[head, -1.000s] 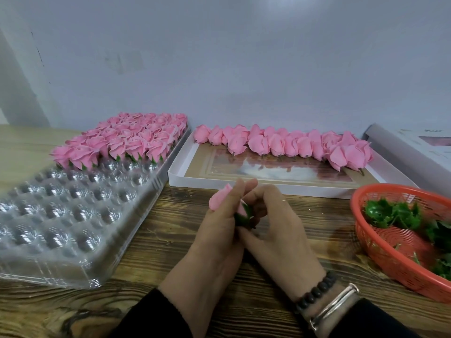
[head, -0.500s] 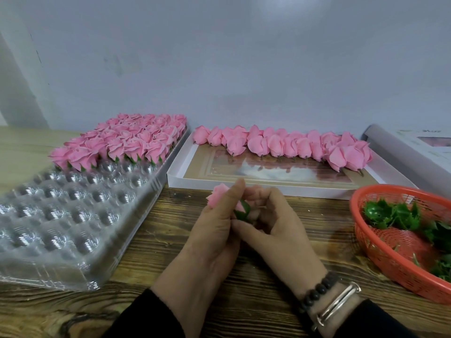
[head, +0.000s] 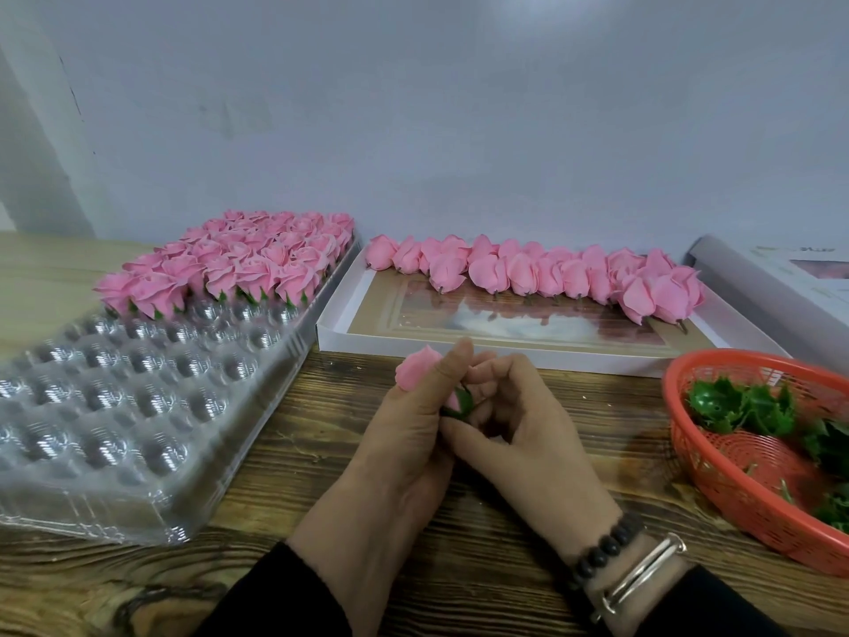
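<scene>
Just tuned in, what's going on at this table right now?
A person is fitting a green calyx onto the base of a pink bud. The left hand grips the bud and the right hand pinches the calyx. The clear tray on the left is partly filled with finished roses. Bare buds line the white box, and spare calyxes lie in the red basket.

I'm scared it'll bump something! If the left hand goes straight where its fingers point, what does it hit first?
Probably the box, at its front wall, just beyond the left hand holding the rose; depth is unclear.
</scene>
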The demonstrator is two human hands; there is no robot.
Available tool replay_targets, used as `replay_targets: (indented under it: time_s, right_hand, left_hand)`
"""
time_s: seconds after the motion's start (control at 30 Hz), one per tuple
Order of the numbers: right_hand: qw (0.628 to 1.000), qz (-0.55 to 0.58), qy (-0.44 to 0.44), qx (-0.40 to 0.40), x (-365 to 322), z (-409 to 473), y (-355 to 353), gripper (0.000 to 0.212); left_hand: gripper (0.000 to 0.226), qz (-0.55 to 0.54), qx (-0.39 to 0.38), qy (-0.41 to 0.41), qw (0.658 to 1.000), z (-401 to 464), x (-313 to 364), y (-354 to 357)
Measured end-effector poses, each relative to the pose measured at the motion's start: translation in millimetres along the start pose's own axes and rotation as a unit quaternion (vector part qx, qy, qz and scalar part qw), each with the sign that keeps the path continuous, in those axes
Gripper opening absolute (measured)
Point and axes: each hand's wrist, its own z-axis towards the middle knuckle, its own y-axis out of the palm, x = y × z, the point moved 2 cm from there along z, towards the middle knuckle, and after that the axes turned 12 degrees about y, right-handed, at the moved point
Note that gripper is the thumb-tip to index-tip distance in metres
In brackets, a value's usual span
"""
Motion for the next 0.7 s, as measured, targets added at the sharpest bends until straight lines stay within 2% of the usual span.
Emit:
replay_targets:
  time_s: [0.1,0.2,0.27,0.3,0.37,0.43,0.5,0.57,0.7]
  right_hand:
    - [0.999,-0.039,-0.005,0.012,-1,0,0,0.027]
    - [0.997,0.055,0.026,-0.041,-2,1,-5,0.018]
    - [0.994,0.070,0.033,-0.073,-3,0,-6,0.021]
    - [0.995,0.059,0.031,-0.074,-4,0,-6,0.022]
    - [0.998,0.034,0.015,-0.046,-4,1,-7,0.019]
    - [1.000,0.017,-0.008,0.009,-3,2,-10,0.028]
    - [0.998,-0.006,-0.042,0.045,-5,1,-13,0.039]
    - [0.994,-0.054,-0.087,0.044,-7,-1,-14,0.042]
    - [0.981,-0.148,-0.128,0.017,-9,-3,-9,0.043]
  left_hand:
    - [0.042,0.009,-0.003,0.003,1.000,-1,1,1]
    - [0.068,0.057,-0.033,0.001,0.998,-1,4,1]
    - [0.071,0.086,-0.050,0.015,0.995,-1,6,1]
    - [0.067,0.101,-0.051,0.031,0.993,-1,7,-1]
    - [0.042,0.154,-0.050,0.084,0.983,0,9,-4]
    - [0.007,0.280,-0.050,0.164,0.945,2,14,-6]
    - [0.021,0.397,-0.050,0.214,0.891,5,16,-10]
    - [0.026,0.474,-0.074,0.220,0.850,5,17,-11]
    - [0.033,0.527,-0.118,0.204,0.816,4,16,-9]
